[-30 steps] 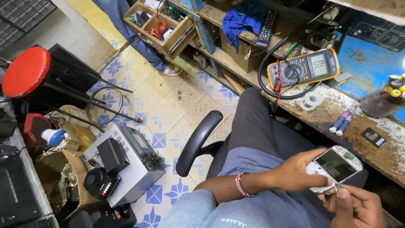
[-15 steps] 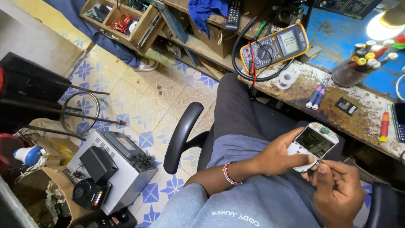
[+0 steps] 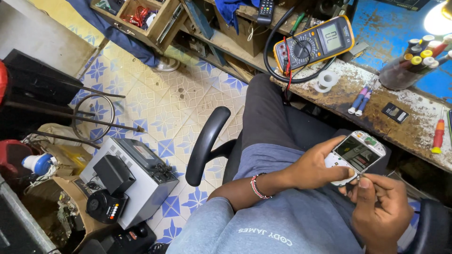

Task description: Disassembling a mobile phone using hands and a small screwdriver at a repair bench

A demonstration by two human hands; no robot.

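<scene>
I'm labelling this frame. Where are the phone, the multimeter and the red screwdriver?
phone [image 3: 356, 153], head view, on its dark screen.
multimeter [image 3: 316, 44], head view, on its yellow body beside the dial.
red screwdriver [image 3: 438, 134], head view, on its handle.

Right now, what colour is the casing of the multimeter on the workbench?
Yellow-orange casing around a dark face on the multimeter, clearest in the head view.
</scene>
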